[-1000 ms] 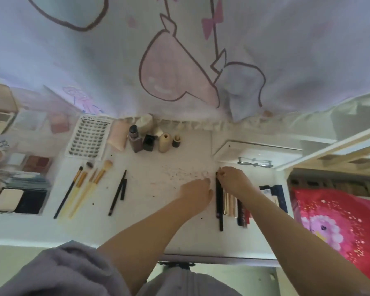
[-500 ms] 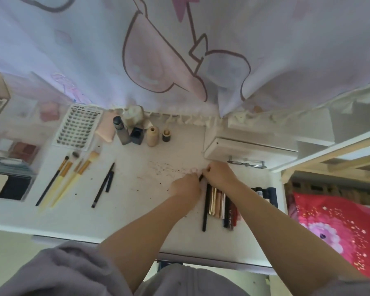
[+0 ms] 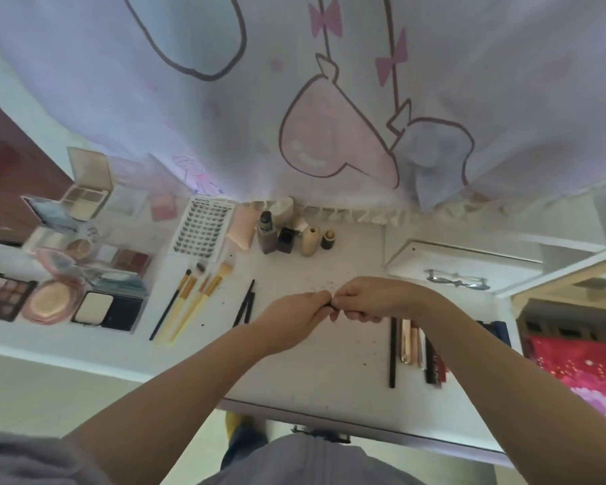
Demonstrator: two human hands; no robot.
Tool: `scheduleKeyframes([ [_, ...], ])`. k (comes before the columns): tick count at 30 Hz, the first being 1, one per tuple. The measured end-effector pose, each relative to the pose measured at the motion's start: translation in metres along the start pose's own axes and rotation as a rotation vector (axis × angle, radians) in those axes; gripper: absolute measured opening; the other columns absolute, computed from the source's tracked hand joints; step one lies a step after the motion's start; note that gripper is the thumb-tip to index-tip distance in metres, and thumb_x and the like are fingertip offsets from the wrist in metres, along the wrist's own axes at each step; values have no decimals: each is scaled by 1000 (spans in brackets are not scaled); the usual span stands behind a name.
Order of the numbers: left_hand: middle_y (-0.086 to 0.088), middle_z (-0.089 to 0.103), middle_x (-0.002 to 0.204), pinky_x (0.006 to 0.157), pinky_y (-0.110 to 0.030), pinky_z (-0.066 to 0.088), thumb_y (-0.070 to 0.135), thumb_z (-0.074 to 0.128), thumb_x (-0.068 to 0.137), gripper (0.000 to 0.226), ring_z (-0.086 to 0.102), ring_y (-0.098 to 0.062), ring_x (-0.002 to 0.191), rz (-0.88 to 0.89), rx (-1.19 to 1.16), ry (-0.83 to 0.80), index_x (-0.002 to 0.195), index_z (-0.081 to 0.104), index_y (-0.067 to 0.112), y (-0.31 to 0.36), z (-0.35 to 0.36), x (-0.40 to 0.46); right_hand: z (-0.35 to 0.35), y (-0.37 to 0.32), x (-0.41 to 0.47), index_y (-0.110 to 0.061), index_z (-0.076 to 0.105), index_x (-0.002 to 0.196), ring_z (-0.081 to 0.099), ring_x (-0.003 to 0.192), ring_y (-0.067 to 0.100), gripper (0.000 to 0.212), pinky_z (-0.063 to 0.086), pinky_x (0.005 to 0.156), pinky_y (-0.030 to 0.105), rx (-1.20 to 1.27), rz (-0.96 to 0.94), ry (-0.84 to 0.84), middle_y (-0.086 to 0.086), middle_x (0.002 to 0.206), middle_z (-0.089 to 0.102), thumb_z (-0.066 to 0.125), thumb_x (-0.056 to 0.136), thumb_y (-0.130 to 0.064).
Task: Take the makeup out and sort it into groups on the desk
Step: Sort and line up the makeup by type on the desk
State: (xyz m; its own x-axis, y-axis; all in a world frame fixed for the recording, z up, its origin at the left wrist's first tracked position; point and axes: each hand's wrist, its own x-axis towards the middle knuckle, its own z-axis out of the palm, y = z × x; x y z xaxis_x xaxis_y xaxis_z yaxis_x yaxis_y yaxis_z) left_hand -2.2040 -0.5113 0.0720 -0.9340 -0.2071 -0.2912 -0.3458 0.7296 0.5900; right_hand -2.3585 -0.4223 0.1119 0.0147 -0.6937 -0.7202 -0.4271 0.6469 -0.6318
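Lifted off desk [image 3: 322, 362] since earlier, left hand [image 3: 294, 318] and right hand [image 3: 371, 299] pinching thin black pencil [image 3: 329, 303]; light, stiff, hold mid-shaft.

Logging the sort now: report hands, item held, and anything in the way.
Left hand and right hand meet above the desk, both pinching a small dark item; its kind can't be told. Pencil row lies beside the right forearm. Nothing blocking.

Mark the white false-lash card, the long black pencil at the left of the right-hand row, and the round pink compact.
White false-lash card [image 3: 202, 228]: head view, card's middle.
Long black pencil [image 3: 393, 355]: head view, mid-shaft.
Round pink compact [image 3: 52, 300]: head view, powder pan.
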Motion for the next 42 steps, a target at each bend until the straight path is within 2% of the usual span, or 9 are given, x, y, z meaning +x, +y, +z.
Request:
scheduleKeyframes([
  [3,4,56,82,58,-28,26,33,31,102,26,51,-18,72,-14,63,66,110,52,20,-17,-8,-15,12,-15,10,-15,63,88,35,47,4,29,30,46,18,-13,-57,42,-6,60,42,40,101,-27],
  [7,8,44,61,55,-30,29,37,32,101,26,44,-15,58,-13,11,70,108,54,24,-37,-13,-30,25,-27,17,-14,61,86,32,43,3,29,28,46,17,53,-74,-5,-5,58,41,40,101,-27],
  [12,5,45,64,52,-32,30,36,30,101,24,41,-14,54,-99,-79,-59,103,43,16,-55,-8,-39,33,-37,25,-16,60,91,39,46,4,28,32,49,18,-31,35,-37,-6,61,50,38,102,-28],
  [15,0,46,68,51,-29,33,25,30,102,17,41,-15,55,-211,-236,-112,98,40,12,-71,-7,-38,32,-29,28,-16,56,93,53,59,8,26,39,55,20,29,145,95,-2,75,63,34,102,-25],
  [19,-7,62,80,64,-28,49,20,42,98,21,58,-18,66,-440,-464,45,88,56,7,-80,-6,-22,52,-22,46,-13,48,99,62,73,13,18,45,61,23,187,280,307,2,92,71,31,101,-19],
  [24,-6,68,82,64,-28,47,34,47,93,34,62,-23,73,-486,-69,42,80,66,8,-86,-13,5,94,-24,85,-7,53,106,62,86,25,28,52,72,33,12,354,566,10,102,67,32,99,-24],
  [27,-7,63,88,66,-29,44,35,45,94,29,62,-26,85,-465,122,-20,83,57,11,-91,-14,10,108,-33,99,-8,52,109,60,95,29,32,40,67,30,-161,403,622,11,107,62,30,100,-28],
  [35,-5,65,96,63,-29,42,29,43,96,20,62,-23,87,-376,391,-43,82,51,17,-99,-9,16,115,-41,129,-13,49,112,62,91,27,26,38,64,31,-507,443,585,6,103,63,32,99,-29],
  [42,-5,65,94,70,-30,44,26,37,98,27,62,-23,85,-373,401,-48,90,59,13,-101,-10,15,107,-36,122,-12,50,107,60,91,27,36,39,64,31,-489,365,548,7,101,62,27,100,-40],
])
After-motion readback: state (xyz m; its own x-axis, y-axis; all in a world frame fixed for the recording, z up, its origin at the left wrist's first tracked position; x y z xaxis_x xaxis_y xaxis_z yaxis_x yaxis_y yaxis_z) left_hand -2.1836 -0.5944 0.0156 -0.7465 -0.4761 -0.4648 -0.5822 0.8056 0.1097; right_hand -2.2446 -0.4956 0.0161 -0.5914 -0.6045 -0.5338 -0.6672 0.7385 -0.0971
